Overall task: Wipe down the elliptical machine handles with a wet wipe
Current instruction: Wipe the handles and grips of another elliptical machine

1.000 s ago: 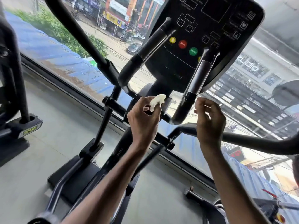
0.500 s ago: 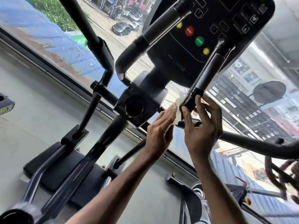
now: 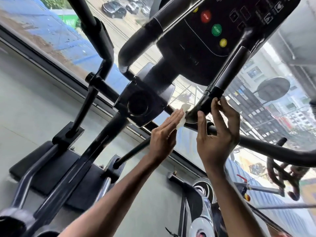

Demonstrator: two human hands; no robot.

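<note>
Position of wipe (image 3: 181, 119): small, white and crumpled; lay against the lower bend of the handle (image 3: 226, 77), below the console (image 3: 196, 48).
Handling of wipe: judged light, limp and damp; likely to bunch or slide, so flat pressure suited it better than a pinch.
State of left grip (image 3: 165, 134): released, with straight fingers pressing the wipe to the tube.
State of right grip (image 3: 218, 135): curled round the same bend, grasping the handle.
Surface of handle: smooth, glossy, rigid tube.
Room: grey floor (image 3: 34, 108); window (image 3: 119, 31) over a street.
</note>
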